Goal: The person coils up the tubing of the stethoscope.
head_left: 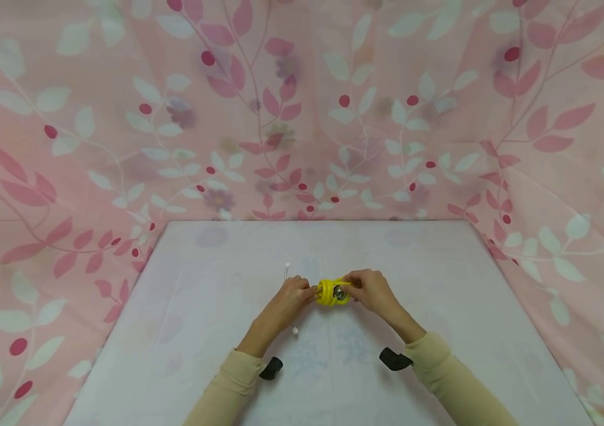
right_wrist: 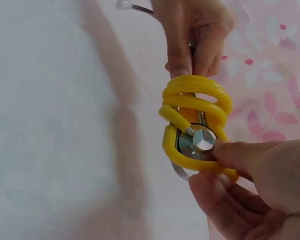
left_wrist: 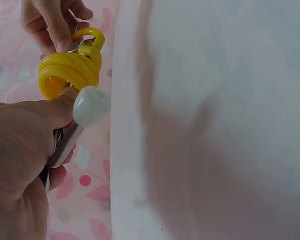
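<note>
A stethoscope with yellow tubing (head_left: 326, 293) is held up over the middle of the table, its tube wound in several coils around its own metal ear tubes. My left hand (head_left: 292, 297) grips the ear tubes just beside the coils. White ear tips (left_wrist: 91, 106) stick out past that hand on both sides. On the other end, my right hand (head_left: 375, 292) pinches the yellow loop and the round metal chest piece (right_wrist: 203, 140) between thumb and fingers. The chest piece lies against the coils with a tube loop around it, seen in the right wrist view.
A white table (head_left: 216, 378) lies under both hands. Pink leaf-patterned cloth (head_left: 302, 118) hangs behind it and along both sides. Black wrist devices (head_left: 394, 359) jut inward from the sleeves.
</note>
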Demonstrator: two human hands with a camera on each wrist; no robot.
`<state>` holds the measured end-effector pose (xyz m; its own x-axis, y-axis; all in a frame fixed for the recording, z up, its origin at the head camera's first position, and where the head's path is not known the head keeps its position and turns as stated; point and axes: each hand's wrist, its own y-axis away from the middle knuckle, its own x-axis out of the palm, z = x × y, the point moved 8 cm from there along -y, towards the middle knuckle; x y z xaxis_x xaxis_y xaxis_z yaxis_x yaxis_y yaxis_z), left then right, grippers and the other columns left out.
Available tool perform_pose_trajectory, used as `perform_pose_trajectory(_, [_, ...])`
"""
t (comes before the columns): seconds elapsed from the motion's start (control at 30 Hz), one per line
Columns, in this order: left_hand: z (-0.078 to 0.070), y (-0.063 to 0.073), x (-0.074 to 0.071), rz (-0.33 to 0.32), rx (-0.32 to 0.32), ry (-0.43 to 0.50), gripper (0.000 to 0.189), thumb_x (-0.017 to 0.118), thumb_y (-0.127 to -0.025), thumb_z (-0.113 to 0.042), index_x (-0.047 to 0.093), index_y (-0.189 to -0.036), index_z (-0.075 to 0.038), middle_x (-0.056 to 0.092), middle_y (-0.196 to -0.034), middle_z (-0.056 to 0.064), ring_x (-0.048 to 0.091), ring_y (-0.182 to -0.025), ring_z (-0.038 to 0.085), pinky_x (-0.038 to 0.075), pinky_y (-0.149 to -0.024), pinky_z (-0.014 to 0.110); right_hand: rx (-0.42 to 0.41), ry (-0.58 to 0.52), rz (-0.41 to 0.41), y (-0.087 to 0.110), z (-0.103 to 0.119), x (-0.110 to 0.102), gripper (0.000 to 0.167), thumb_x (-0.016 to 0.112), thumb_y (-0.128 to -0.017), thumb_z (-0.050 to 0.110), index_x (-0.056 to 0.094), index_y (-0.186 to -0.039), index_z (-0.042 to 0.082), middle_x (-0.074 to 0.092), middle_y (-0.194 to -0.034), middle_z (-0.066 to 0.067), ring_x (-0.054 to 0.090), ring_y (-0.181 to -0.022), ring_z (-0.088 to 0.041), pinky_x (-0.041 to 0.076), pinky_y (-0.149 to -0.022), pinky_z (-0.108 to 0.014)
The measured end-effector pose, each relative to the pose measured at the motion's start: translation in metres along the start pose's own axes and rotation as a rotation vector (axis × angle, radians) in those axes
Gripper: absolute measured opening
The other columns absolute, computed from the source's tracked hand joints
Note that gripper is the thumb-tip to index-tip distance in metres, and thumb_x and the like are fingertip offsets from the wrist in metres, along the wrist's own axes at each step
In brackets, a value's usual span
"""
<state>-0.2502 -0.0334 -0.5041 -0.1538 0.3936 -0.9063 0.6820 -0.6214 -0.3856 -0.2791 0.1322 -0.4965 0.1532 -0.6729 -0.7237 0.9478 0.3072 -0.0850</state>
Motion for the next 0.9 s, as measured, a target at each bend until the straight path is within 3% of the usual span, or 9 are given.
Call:
perform_pose_trajectory(0.17, [0.005, 0.0, -0.001, -0.018, -0.032, 0.032, 0.017, 0.07, -0.092, -0.018, 0.075, -0.106, -0.01, 0.063, -0.083, -0.002, 0.053, -0.077, 0.013, 0.044, -0.071, 0.026, -0.082, 0.027, -0.096, 0.003, 0.01, -0.002, 0.018, 0.072, -0.09, 0.016, 0.075, -0.106, 0.009, 0.071, -0.086, -0.005, 0.061, -0.058, -0.005, 0.049, -0.052, -0.018])
perform_pose_trajectory(0.4, [0.01, 0.0, 0.0, -0.032, -0.02, 0.037, 0.016, 0.07, -0.091, -0.021, 0.074, -0.104, -0.012, 0.062, -0.081, -0.002, 0.052, -0.075, 0.012, 0.043, -0.069, 0.026, -0.11, 0.139, -0.229, 0.009, 0.017, -0.004, 0.017, 0.075, -0.087, 0.014, 0.075, -0.104, 0.011, 0.065, -0.078, 0.0, 0.057, -0.066, -0.007, 0.048, -0.06, -0.023])
perform_pose_trajectory(0.7, [0.012, -0.001, 0.0, -0.049, -0.029, 0.08, 0.015, 0.069, -0.093, -0.02, 0.074, -0.103, -0.01, 0.062, -0.08, -0.001, 0.052, -0.074, 0.013, 0.044, -0.068, 0.026, -0.135, 0.177, -0.284, 0.016, 0.023, 0.002, 0.035, 0.081, -0.082, 0.028, 0.073, -0.108, 0.007, 0.061, -0.086, -0.008, 0.055, -0.069, -0.011, 0.047, -0.06, -0.023])
perform_pose_trajectory(0.9, [0.011, -0.002, -0.001, -0.055, -0.032, 0.095, 0.013, 0.067, -0.094, -0.02, 0.073, -0.101, -0.011, 0.062, -0.081, 0.0, 0.052, -0.074, 0.013, 0.044, -0.069, 0.026, -0.164, 0.18, -0.38, 0.02, 0.025, -0.001, 0.032, 0.08, -0.083, 0.021, 0.074, -0.11, 0.007, 0.062, -0.089, -0.009, 0.054, -0.067, -0.011, 0.047, -0.059, -0.024])
